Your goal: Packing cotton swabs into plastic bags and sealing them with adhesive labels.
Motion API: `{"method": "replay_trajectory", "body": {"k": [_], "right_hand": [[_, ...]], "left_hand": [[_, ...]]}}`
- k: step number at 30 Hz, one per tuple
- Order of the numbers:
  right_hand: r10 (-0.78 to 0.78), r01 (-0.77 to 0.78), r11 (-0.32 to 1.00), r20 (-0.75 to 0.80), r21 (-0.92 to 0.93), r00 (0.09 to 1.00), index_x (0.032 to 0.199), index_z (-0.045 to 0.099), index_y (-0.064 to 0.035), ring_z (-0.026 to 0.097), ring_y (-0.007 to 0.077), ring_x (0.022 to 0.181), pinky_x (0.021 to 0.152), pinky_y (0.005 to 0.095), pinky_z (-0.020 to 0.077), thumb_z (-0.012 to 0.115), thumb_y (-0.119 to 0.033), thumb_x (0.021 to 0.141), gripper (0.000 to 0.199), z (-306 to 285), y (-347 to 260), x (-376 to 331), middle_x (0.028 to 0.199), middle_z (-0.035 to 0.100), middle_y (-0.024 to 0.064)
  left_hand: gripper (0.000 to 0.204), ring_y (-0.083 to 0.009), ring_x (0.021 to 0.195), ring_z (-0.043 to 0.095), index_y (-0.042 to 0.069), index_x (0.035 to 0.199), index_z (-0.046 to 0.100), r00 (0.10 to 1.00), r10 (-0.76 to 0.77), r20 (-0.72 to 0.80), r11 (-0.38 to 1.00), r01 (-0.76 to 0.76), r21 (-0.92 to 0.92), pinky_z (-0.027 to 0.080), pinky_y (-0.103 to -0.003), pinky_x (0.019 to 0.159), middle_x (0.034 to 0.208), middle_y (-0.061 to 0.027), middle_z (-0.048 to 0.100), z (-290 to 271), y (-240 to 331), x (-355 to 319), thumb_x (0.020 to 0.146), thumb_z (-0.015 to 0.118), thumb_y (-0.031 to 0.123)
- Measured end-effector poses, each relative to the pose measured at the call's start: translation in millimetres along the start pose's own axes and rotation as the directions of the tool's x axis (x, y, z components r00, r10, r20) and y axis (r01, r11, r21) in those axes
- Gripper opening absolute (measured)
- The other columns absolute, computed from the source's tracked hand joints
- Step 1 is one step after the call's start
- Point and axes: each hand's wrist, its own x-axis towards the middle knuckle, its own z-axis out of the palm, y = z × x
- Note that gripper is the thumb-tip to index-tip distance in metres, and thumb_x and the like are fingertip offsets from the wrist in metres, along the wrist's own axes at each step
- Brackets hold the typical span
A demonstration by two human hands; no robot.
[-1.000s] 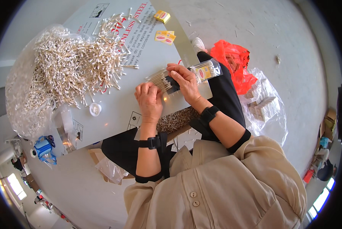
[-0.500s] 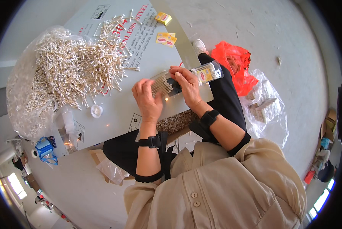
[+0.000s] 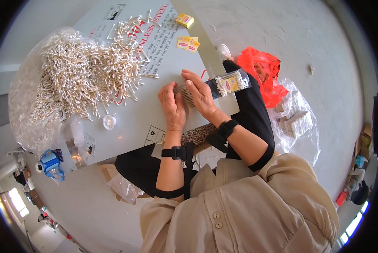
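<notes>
A row of cotton swabs (image 3: 186, 96) is squeezed between my two hands above the table's near right part. My left hand (image 3: 173, 109) curls around the bundle's left end, fingertips bent inward. My right hand (image 3: 200, 93) presses from the other side, its fingers fairly straight and leaning over the swabs. Right of it lies a clear packet (image 3: 232, 83) with white-tipped swabs and a yellow card inside, reaching past the table edge. My right hand partly covers the strip between packet and bundle, so whether they join is hidden.
A big heap of loose swabs (image 3: 83, 67) spills from a clear bag on the left. Nearby are a small round tub (image 3: 109, 122), yellow cards (image 3: 188, 44) and a yellow box (image 3: 184, 20). Red (image 3: 260, 71) and clear bags (image 3: 296, 122) lie on the floor at right.
My left hand has moved right and closed in on the bundle. My right hand has shifted slightly left over the swabs, narrowing the space between the hands.
</notes>
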Motion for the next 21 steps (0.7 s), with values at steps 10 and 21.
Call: {"method": "replay_trajectory", "body": {"k": [10,21], "right_hand": [[-0.171,0.188,0.923,0.08,-0.337,0.982,0.117,0.054,0.0015,0.056,0.037,0.113,0.096,0.0363,0.046,0.053,-0.005,0.095,0.024,-19.5,-3.5,-10.2,0.13,0.053,0.0177],[-0.162,0.161,0.929,0.026,-0.334,0.987,0.115,0.055,0.0015,0.057,0.0374,0.111,0.094,0.0366,0.0471,0.052,-0.004,0.094,0.022,-22.0,-3.8,-6.3,0.126,0.055,0.0185]], "left_hand": [[0.02,-0.0274,0.105,0.05,0.011,0.098,0.068,0.983,0.143,0.115,0.64,-0.18,0.747,0.039,-0.044,0.091,0.101,-0.0051,0.057,-50.5,-30.1,77.5,0.079,0.067,0.005],[0.004,-0.0272,0.095,0.05,0.007,0.077,0.064,0.949,0.171,0.265,0.73,-0.302,0.613,0.04,-0.042,0.083,0.088,-0.0052,0.056,-12.2,0.8,69.4,0.075,0.064,0.004]]}}
